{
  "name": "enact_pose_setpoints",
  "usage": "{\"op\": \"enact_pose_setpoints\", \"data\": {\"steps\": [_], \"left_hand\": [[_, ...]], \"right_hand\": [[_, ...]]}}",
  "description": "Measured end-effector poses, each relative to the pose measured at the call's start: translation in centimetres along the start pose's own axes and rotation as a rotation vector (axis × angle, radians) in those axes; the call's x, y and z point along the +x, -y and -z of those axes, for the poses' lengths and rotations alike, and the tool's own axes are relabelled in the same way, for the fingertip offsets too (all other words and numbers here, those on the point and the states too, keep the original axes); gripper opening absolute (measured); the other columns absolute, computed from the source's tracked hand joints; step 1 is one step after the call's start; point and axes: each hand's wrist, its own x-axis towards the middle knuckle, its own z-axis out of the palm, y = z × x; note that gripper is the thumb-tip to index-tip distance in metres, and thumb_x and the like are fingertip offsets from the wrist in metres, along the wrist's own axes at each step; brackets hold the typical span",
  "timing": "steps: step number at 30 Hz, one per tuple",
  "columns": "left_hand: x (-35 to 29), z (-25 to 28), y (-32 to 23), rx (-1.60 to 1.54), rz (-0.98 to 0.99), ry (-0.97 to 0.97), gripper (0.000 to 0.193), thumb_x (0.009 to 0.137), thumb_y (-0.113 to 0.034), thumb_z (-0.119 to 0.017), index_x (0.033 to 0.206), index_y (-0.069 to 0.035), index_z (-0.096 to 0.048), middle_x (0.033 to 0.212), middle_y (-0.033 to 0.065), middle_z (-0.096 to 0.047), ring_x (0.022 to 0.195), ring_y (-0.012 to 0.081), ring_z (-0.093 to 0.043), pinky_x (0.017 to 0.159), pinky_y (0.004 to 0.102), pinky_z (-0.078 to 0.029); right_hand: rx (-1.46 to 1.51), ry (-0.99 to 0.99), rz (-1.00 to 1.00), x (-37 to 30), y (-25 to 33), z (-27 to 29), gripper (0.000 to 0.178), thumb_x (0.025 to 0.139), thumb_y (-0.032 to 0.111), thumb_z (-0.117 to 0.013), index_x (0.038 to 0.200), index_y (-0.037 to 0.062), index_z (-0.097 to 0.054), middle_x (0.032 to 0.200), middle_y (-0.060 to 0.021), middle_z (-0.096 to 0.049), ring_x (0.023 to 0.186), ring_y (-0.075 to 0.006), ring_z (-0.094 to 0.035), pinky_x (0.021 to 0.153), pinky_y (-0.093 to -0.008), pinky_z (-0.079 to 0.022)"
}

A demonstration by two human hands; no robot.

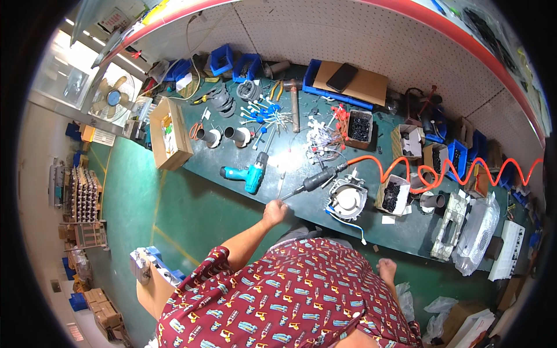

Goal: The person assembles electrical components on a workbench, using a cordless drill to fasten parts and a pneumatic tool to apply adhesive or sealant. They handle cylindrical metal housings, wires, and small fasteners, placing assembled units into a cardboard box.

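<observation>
My left hand (275,213) is closed at the front edge of the workbench, right by the tip of a black air screwdriver (318,180) lying on the top. What its fingers hold, if anything, is hidden. My right hand (386,269) hangs beside my body below the bench edge, fingers curled, with nothing showing in it. To the right of the screwdriver sits a round white-and-silver motor housing (348,199) with a white cable. A teal cordless drill (249,174) lies to the left, its bit pointing away from me.
An orange coiled air hose (426,177) runs right from the screwdriver. Cable bundles (322,139), a hammer (295,107) and two dark tubes with white flanges (237,136) lie farther back. A cardboard box (169,136) stands left; small boxes of black parts (391,196) stand right.
</observation>
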Motion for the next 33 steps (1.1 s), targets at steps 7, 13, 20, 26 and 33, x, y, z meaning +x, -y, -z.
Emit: {"op": "enact_pose_setpoints", "data": {"steps": [7, 13, 20, 26, 33], "left_hand": [[3.8, 0.9, 2.0, -0.11, -0.005, 0.021, 0.03, 0.093, -0.029, -0.066, 0.09, 0.001, -0.071, 0.089, 0.0262, -0.071, 0.091, 0.0425, -0.071, 0.083, 0.0513, -0.054], [6.8, 1.4, 2.2, -0.166, -0.09, 0.016, 0.03, 0.094, -0.029, -0.066, 0.091, 0.001, -0.07, 0.088, 0.0265, -0.07, 0.088, 0.0428, -0.07, 0.08, 0.051, -0.053], [8.3, 3.5, 1.6, -0.257, -0.146, 0.039, 0.027, 0.094, -0.025, -0.066, 0.084, 0.0, -0.067, 0.077, 0.0217, -0.069, 0.075, 0.035, -0.069, 0.073, 0.0473, -0.053], [9.3, 6.1, 1.7, -0.285, -0.162, 0.001, 0.029, 0.094, -0.024, -0.063, 0.082, 0.001, -0.068, 0.079, 0.0218, -0.07, 0.076, 0.0346, -0.07, 0.073, 0.0467, -0.053], [14.2, 6.4, 1.7, -0.397, -0.237, -0.011, 0.029, 0.097, -0.021, -0.063, 0.078, 0.001, -0.066, 0.068, 0.0096, -0.065, 0.059, 0.0168, -0.061, 0.058, 0.0375, -0.05]], "right_hand": [[0.019, 0.12, 0.025, -4.0, -3.4, -0.5, 0.016, 0.09, 0.006, -0.062, 0.076, 0.0, -0.069, 0.063, -0.0004, -0.061, 0.055, -0.0091, -0.055, 0.051, -0.0259, -0.044], [-0.09, 0.119, 0.077, -6.0, -0.9, -3.8, 0.016, 0.087, 0.008, -0.062, 0.084, -0.0035, -0.072, 0.071, -0.003, -0.069, 0.062, -0.0111, -0.061, 0.06, -0.0269, -0.05], [-0.13, 0.136, 0.152, -1.7, -11.4, -5.0, 0.011, 0.087, 0.007, -0.07, 0.088, -0.0025, -0.074, 0.075, -0.0015, -0.071, 0.067, -0.0094, -0.062, 0.063, -0.0252, -0.05], [-0.075, 0.173, 0.144, -3.1, -4.3, -6.2, 0.01, 0.089, 0.004, -0.067, 0.085, -0.003, -0.073, 0.076, -0.0038, -0.072, 0.064, -0.0097, -0.063, 0.06, -0.0257, -0.05], [0.015, 0.043, -0.106, -6.5, 7.5, -7.1, 0.011, 0.098, 0.014, -0.063, 0.098, 0.004, -0.068, 0.083, -0.0047, -0.069, 0.061, -0.01, -0.061, 0.049, -0.0268, -0.048]]}}
